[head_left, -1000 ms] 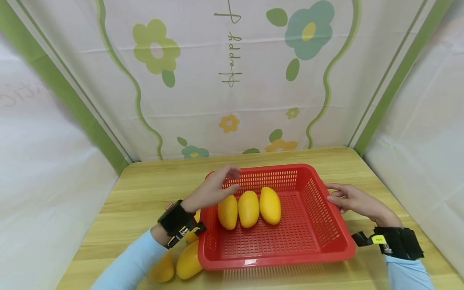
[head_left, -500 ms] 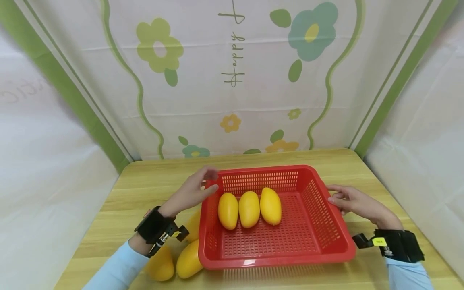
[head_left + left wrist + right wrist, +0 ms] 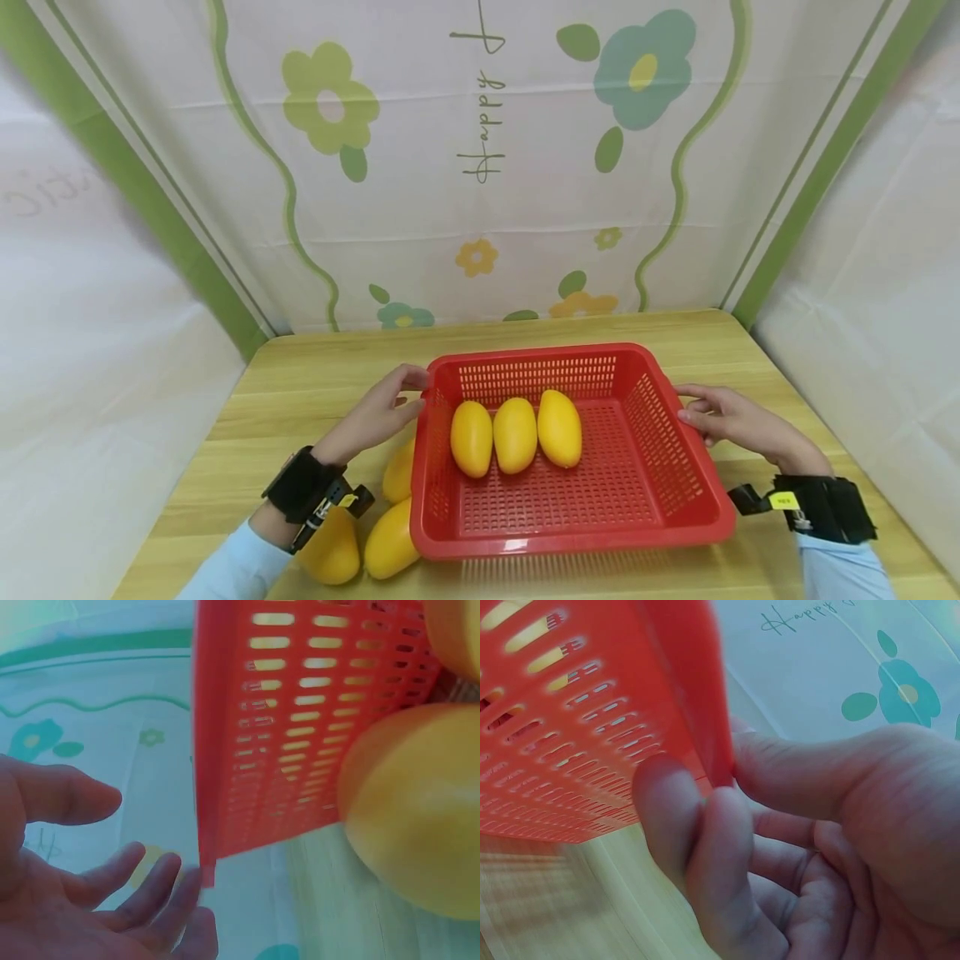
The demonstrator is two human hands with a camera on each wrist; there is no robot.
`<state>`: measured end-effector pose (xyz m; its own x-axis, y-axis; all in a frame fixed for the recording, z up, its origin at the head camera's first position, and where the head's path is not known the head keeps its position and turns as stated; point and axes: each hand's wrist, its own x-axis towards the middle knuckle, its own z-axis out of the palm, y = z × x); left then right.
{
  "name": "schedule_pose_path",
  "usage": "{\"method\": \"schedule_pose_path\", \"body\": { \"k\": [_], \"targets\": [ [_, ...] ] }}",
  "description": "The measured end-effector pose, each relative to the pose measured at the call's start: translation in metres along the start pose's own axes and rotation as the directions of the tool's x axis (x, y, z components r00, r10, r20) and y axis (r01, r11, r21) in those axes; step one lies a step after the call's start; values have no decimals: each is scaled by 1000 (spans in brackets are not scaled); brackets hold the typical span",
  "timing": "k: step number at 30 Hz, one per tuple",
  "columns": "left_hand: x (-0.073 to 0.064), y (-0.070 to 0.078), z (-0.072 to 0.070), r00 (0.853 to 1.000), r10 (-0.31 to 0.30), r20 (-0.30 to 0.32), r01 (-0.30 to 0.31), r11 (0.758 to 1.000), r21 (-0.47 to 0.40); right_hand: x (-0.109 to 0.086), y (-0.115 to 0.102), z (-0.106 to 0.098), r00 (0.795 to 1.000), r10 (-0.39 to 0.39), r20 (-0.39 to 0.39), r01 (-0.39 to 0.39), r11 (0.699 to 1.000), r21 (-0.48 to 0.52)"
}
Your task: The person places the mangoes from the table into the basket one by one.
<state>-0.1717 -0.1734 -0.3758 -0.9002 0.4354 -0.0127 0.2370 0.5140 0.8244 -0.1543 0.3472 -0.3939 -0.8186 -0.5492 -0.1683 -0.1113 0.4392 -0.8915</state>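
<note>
A red plastic basket (image 3: 573, 544) with slotted walls stands on the table. Inside it three yellow mangoes (image 3: 515, 435) lie side by side toward the left. At the basket's left rim is my left hand (image 3: 375, 417), its thumb and fingers spread apart; in the left wrist view the fingertips (image 3: 191, 881) come right up to the rim's corner. My right hand (image 3: 738, 423) pinches the right rim, the thumb on one side and curled fingers (image 3: 724, 847) on the other in the right wrist view.
Three more mangoes (image 3: 392, 542) lie on the wooden table (image 3: 300, 375) outside the basket's left side, partly behind the left wrist strap and basket. White printed cloth walls (image 3: 420, 167) rise around the back and sides.
My left hand has moved left from over the mangoes in the basket, then down beside the left rim. The right hand stays at the right rim, and the basket has hardly shifted.
</note>
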Motion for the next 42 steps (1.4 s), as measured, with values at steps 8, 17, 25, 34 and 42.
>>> {"method": "schedule_pose_path", "body": {
  "k": [8, 17, 25, 34, 42],
  "targets": [
    [-10, -17, 0, 996, -86, 17, 86, 996, 17, -1, -2, 0, 1000, 6, 4, -6, 1000, 5],
    [-15, -34, 10, 973, -223, 68, 218, 974, 66, -2, -3, 1, 1000, -4, 7, 4, 1000, 3],
    [-16, -44, 16, 953, -268, 138, 256, 962, 99, 0, -2, -1, 1000, -22, 13, 22, 1000, 2],
    [-16, -49, 20, 946, -264, 189, 240, 960, 141, -2, -2, 1, 1000, 12, 2, -12, 1000, 4],
    [-16, -50, 22, 941, -247, 230, 214, 964, 160, 0, -4, 1, 1000, 5, -6, -5, 1000, -12]
  ]
}}
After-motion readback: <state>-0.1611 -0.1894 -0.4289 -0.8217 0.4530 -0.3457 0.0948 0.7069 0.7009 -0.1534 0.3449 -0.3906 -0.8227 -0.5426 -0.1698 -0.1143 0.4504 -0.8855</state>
